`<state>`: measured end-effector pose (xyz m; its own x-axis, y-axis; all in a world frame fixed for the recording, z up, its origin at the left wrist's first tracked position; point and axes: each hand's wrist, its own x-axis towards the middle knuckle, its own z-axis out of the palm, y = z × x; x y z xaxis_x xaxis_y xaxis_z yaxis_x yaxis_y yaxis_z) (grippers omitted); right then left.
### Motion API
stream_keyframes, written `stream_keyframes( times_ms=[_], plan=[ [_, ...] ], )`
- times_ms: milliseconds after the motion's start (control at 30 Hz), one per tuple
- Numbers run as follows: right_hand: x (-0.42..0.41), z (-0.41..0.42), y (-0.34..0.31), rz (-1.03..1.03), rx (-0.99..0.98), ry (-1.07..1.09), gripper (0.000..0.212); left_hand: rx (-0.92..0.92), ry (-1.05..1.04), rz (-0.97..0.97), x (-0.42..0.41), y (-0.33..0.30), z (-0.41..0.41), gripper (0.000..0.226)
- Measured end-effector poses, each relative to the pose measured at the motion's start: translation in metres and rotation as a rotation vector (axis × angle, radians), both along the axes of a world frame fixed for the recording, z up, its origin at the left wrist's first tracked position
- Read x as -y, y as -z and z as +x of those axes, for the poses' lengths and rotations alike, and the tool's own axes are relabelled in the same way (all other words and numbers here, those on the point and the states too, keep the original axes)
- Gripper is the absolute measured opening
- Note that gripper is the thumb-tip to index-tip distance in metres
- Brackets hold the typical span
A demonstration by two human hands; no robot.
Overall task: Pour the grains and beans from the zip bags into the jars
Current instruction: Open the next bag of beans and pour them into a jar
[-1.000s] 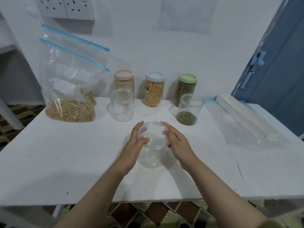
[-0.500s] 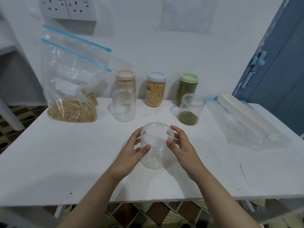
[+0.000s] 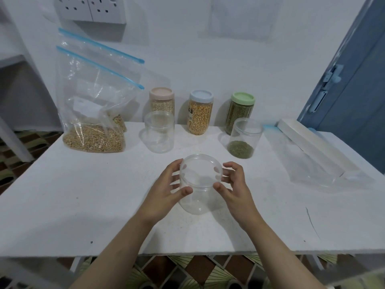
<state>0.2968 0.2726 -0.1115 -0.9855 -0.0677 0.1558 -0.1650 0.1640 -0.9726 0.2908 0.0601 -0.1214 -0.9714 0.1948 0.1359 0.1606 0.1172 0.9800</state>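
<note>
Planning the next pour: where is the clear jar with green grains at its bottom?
Head view, right of centre: the open clear plastic jar holding green grains stands just before the green-lidded jar.

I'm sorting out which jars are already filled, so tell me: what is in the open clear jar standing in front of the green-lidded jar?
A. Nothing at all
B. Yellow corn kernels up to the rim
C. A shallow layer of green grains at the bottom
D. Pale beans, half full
C: the open clear jar, lidless and in front of the green-lidded jar, holds only a thin green layer at its bottom.
</note>
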Motion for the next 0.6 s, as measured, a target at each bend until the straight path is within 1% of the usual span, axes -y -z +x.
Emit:
stream_keyframes(
  times_ms=[33,67,167,200,367,433,467,533,567,600],
  plan=[
    [-0.001,0.0,0.001,0.0,-0.012,0.015,0.044,-0.004,-0.001,-0.023,0.0,0.0,-0.001,0.079],
    [-0.002,0.0,0.002,0.009,-0.025,0.024,0.045,-0.005,-0.003,-0.036,0.001,-0.001,-0.001,0.079],
    [0.002,0.0,0.003,0.048,-0.027,-0.007,0.074,-0.009,-0.002,-0.039,0.002,0.001,-0.002,0.083],
    [0.005,0.001,0.003,0.056,-0.017,-0.02,0.076,-0.015,0.0,-0.044,0.002,0.001,-0.002,0.084],
    [0.001,0.0,0.004,0.03,-0.022,0.0,0.055,-0.009,-0.004,-0.022,0.001,0.0,0.0,0.082],
    [0.0,0.0,0.004,0.014,-0.017,0.014,0.051,-0.006,-0.007,-0.016,0.001,0.0,0.0,0.08],
    [0.001,0.001,0.004,0.013,-0.018,0.003,0.052,-0.007,-0.005,-0.017,0.001,0.0,0.0,0.08],
    [0.008,0.003,0.003,0.05,-0.016,-0.019,0.065,-0.008,0.001,-0.011,0.002,0.001,0.0,0.078],
    [0.01,0.003,0.003,0.066,-0.005,-0.02,0.067,-0.008,0.004,-0.006,0.002,0.001,0.0,0.077],
    [0.009,0.003,0.003,0.062,0.006,-0.017,0.063,-0.008,0.005,-0.001,0.002,0.0,0.0,0.077]
  ],
)
